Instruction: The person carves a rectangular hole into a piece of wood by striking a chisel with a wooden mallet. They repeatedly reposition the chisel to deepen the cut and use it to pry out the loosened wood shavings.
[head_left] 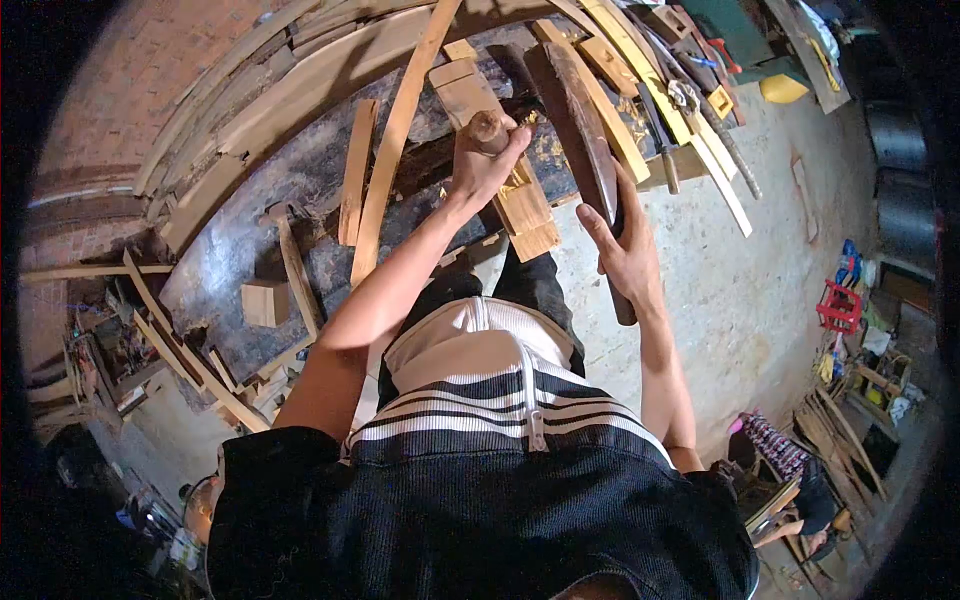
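Wood pieces cover the dark bench [225, 265]. Left hand [480, 165] is closed around a round handle [489, 128], which stands on a pale block [525, 205] at the bench edge. Right hand [625, 255] grips a dark curved board [585, 140], fingers wrapped around its lower part. The board reaches up from the hand, just beside the block. A long slat [395, 150] lies left of the handle, and a small cube [265, 302] sits further left on the bench.

Slat [585, 130] of dark smooth wood, block [530, 215] of pale matt wood.
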